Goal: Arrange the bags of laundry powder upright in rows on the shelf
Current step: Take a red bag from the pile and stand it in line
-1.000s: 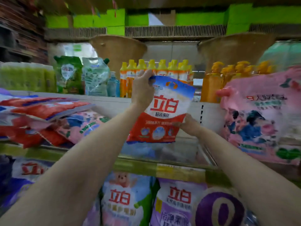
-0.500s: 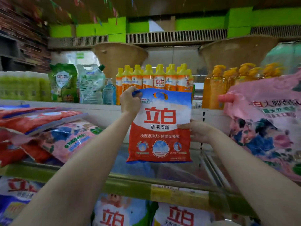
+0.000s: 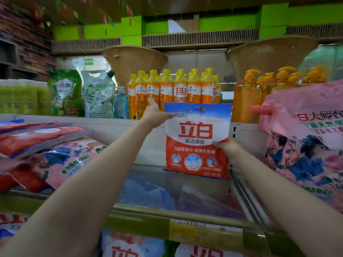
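Note:
A red, white and blue bag of laundry powder (image 3: 196, 141) stands upright near the back right of the glass shelf (image 3: 159, 184). My left hand (image 3: 155, 113) pinches its top left corner. My right hand (image 3: 229, 149) grips its right edge, thumb on the front. To the left, several red and pink bags (image 3: 46, 149) lie flat in a slumped pile on the same shelf.
A large pink pouch (image 3: 306, 141) with a pink cap fills the right side. Orange bottles (image 3: 178, 89), pump bottles (image 3: 259, 91) and green refill pouches (image 3: 65, 91) stand on the shelf above. More bags (image 3: 130, 247) sit below the yellow-green shelf rail (image 3: 148, 217).
The bag has gone from tilted to upright and moved right and back, its bottom edge now at the shelf surface. Both hands went with it.

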`<state>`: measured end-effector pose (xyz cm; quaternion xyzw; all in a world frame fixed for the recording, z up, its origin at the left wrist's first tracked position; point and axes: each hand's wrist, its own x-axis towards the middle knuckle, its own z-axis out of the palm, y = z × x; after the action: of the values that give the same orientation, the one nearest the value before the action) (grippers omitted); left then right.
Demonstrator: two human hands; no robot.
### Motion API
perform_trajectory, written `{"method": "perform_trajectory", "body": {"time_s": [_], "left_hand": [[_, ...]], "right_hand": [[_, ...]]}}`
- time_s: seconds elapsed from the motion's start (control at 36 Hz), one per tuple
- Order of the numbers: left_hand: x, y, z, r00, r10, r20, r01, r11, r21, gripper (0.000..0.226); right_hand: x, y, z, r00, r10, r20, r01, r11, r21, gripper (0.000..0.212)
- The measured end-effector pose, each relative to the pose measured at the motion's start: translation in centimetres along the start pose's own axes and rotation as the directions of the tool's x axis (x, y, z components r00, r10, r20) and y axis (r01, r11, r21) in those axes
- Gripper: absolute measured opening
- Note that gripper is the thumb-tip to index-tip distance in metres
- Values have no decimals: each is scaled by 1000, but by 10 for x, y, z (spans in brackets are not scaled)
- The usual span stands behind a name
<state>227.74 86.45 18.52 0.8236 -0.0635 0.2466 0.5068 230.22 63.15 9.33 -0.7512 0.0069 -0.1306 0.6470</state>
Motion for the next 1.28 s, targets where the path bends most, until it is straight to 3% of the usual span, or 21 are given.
{"method": "perform_trajectory", "body": {"time_s": [0.08, 0.17, 0.28, 0.44, 0.56, 0.69, 0.75, 0.81, 0.89, 0.94, 1.11, 1.28], "left_hand": [[-15, -18, 10, 981, -154, 117, 132, 975, 176, 91], [-31, -36, 21, 922, -273, 277, 175, 927, 331, 66], [-46, -51, 44, 874, -307, 376, 160, 914, 373, 35], [-52, -53, 79, 901, -268, 341, 186, 949, 254, 63], [-50, -57, 91, 931, -249, 268, 173, 945, 276, 58], [-54, -56, 98, 960, -190, 207, 87, 902, 423, 66], [-56, -52, 99, 960, -195, 202, 82, 881, 465, 64], [-58, -49, 98, 959, -194, 207, 67, 865, 497, 63], [-63, -50, 90, 963, -150, 223, -19, 789, 614, 63], [-67, -50, 82, 964, -123, 235, -72, 731, 679, 59], [-76, -42, 35, 980, -56, 189, -130, 541, 831, 38], [-96, -39, -44, 998, -67, 23, 11, 470, 883, 38]], "right_hand": [[4, 3, -8, 999, 33, -36, -32, 999, 30, 31], [-4, -1, -14, 997, 50, -53, -46, 996, 82, 33], [-6, 1, -16, 998, 27, -65, -19, 993, 120, 32], [-1, 4, -26, 993, 15, -116, -4, 996, 88, 33], [-20, 0, -39, 999, 12, -39, -7, 992, 124, 36], [-40, 3, -52, 995, 72, 64, -61, 986, -154, 41], [-46, 3, -52, 999, 31, -24, -38, 917, -398, 45], [-50, 1, -51, 990, -73, -122, -20, 778, -628, 50], [-56, -7, -44, 949, -265, -173, 24, 604, -797, 49], [-59, -14, -34, 947, -313, -74, 95, 494, -864, 44], [-70, -33, 13, 926, -246, 288, 340, 206, -918, 32], [-90, -63, 73, 808, -289, 514, 560, 106, -821, 38]]}}
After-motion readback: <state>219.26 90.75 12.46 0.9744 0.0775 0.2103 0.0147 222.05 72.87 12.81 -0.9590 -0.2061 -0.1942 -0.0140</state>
